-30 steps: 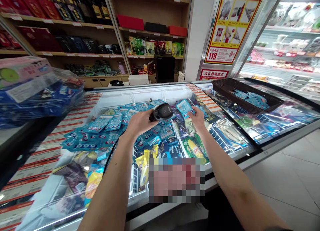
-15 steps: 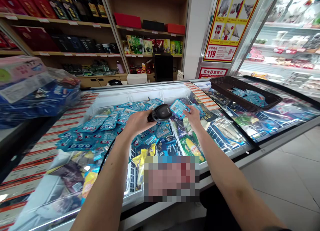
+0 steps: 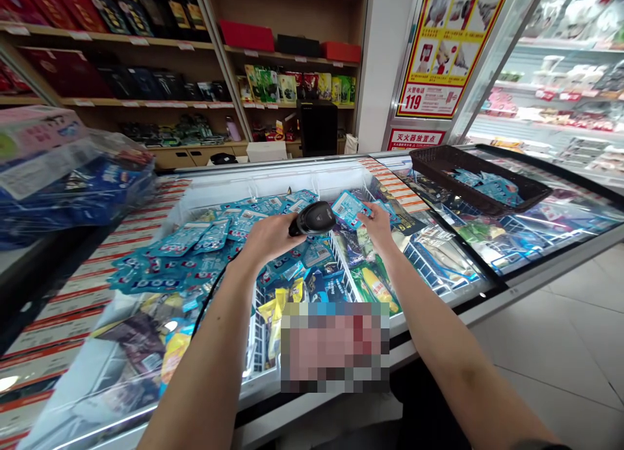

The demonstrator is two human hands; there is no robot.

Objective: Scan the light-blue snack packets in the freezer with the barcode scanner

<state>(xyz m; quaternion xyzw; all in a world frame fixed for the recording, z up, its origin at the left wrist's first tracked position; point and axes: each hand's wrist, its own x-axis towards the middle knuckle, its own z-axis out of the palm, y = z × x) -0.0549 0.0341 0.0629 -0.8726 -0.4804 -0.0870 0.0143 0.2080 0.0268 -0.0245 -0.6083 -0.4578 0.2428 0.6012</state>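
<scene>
I'm clasping the scanner (image 3: pixel 316 218) in left grip (image 3: pixel 270 235), pinching a blue packet (image 3: pixel 351 212) beside the scanner in right grip (image 3: pixel 380 229), likely exposing its label (image 3: pixel 344 206).

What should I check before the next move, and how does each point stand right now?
1. Left hand gripping the handheld scanner: ok.
2. Right hand holding a blue packet: ok, pinched at its near right corner.
3. Packet's printed face unobstructed: ok for most of it; fingers cover that corner.
4. Scanner apart from the packet: cannot tell; they sit side by side in view, but depth is unclear.
5. Cable free of snags: cannot tell; part is hidden by the left forearm.
6. Brown basket unobstructed by the hands: ok; it holds other blue packets.
</scene>
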